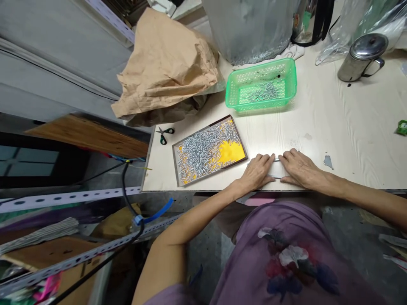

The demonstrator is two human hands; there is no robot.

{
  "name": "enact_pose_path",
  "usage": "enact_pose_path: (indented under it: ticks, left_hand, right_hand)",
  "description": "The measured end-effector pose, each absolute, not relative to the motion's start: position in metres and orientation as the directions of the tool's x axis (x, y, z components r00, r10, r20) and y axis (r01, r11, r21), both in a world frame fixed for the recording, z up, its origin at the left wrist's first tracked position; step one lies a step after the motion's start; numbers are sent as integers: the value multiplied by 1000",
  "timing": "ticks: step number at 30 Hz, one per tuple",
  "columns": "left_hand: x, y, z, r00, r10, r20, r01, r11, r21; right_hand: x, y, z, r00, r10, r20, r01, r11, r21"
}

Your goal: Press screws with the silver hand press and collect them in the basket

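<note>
Close to the table's front edge, my left hand (258,171) and my right hand (299,169) grip a flat pale piece with thin dark edges (276,170) from its two ends. On each hand the thumb lies at the near edge and the fingers at the far edge. Both hands are closed, and they cover the piece's ends, so its exact kind does not show. Just left of my left hand is a shallow tray (246,157) with a yellow bottom, lying at a slant. Many small silvery metal pins (200,148) are spread across it.
A green plastic basket (229,91) with more metal pins stands behind the tray. Small scissors (163,135) and crumpled brown paper (171,63) are at the left. A metal mug (356,63) stands at the back right. A grey scrap (328,161) lies beside my right hand.
</note>
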State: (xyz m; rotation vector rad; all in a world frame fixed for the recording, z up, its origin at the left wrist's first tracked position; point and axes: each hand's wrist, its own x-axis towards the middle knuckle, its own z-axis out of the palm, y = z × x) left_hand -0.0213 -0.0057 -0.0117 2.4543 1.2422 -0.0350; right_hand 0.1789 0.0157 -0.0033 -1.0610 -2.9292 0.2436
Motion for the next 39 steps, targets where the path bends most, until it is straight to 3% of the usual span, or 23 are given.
enact_pose_path:
  ticks: [10,16,23,27,35,37,39]
  left_hand:
    - [-10,-7,-10,637,735,-231,761,-553,339]
    - [-7,-5,-14,600,766,-231,793,-532,298]
    - [-9,-16,-26,550,834,-41,797,-509,324]
    - [0,-44,-43,516,853,77,775,-503,384]
    - [16,-69,-51,547,833,81,712,-514,479]
    - [16,-65,-48,553,830,73,710,-515,481]
    - [16,-62,-45,565,824,42,712,-513,480]
  right_hand:
    - [178,-4,-21,-741,669,57,658,741,-136]
    - [180,1,-29,-769,628,116,591,769,-246]
    - [197,33,-15,-814,576,74,516,777,-360]
    - [199,57,-17,-792,608,53,567,765,-305]
    - [172,95,-16,-758,646,87,627,759,-174]
    - [153,83,-6,-803,590,82,574,804,-155]
    - [129,63,1,-905,421,53,406,896,-181]
